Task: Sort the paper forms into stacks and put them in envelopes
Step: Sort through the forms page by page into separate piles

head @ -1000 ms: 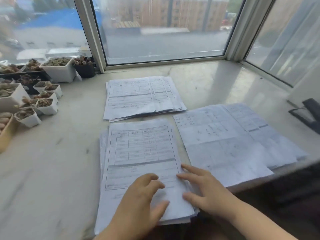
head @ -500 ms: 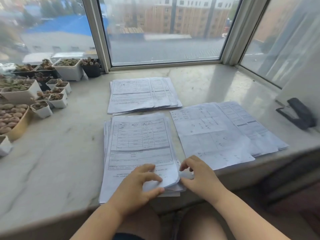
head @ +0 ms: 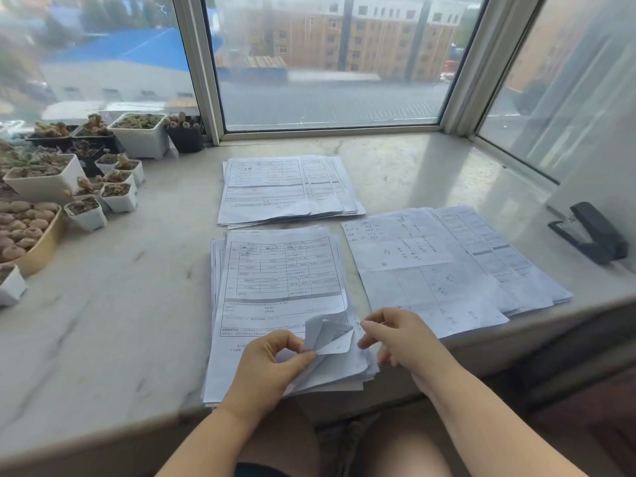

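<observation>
Right now the left hand (head: 272,364) pinches the curled-up bottom corner of a few top sheets on the near stack (head: 280,294), with thumb and fingers bent round the paper. The right hand (head: 401,333) hangs just beside that corner, its fingers bent toward it, but I cannot tell if they hold a sheet or only touch the edge. The near stack lies at the front edge of the pale stone sill (head: 103,321), right in front of the person. A second stack (head: 285,189) sits behind it, nearer the window, and a third, fanned-out stack (head: 444,270) lies to the right, close beside it. No envelopes show, so the sorting looks like it is not finished. Things could go wrong here. The corner is bent over hard, so a quick tug might crease or tear it. Thin sheets stick together, so two could lift as one and land in the wrong stack. The near stack also pokes over the front edge, so a push could slide papers down to the floor. A black stapler (head: 593,237) rests far off to the right, and little plant pots (head: 118,197) crowd the left side.
</observation>
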Motion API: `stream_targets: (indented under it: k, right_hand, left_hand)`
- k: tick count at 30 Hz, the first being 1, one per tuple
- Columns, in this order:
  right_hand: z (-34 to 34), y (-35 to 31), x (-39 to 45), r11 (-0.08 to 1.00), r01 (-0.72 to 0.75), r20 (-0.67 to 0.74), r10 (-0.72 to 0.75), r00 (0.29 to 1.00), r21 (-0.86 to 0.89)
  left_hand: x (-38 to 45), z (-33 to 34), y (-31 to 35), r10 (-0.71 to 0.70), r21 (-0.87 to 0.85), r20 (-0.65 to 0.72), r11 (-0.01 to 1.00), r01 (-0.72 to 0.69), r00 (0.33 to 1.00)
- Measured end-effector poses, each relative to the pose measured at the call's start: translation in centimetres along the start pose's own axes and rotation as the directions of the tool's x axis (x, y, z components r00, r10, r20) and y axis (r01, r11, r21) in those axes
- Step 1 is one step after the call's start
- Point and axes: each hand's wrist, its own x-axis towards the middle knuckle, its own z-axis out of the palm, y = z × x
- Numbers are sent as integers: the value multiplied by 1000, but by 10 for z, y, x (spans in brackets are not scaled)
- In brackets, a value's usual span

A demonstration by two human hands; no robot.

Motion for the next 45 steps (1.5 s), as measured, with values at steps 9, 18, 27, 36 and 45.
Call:
stream_targets:
  k: [9, 18, 27, 36, 45]
  right_hand:
    - [11, 6, 3, 969, -227, 216, 202, 955, 101]
    - [12, 8, -1, 969, -180, 222, 140, 965, 169]
    - [13, 6, 0, 988, -154, 248, 151, 957, -7]
    - [23, 8, 3, 988, -154, 151, 153, 977, -9]
    - [17, 5, 1, 975, -218, 198, 205, 959, 44]
  left_hand:
    - [-3, 3, 2, 87, -45, 41, 995, -85, 995]
    - [-5, 10, -7, 215, 86, -50, 974, -210, 975]
    - [-4, 12, -12, 313, 294, 71, 901, -320, 947]
    - [-1, 11, -14, 277, 251, 27, 928, -275, 960]
    - [0, 17, -12, 196, 225, -171, 962, -155, 966]
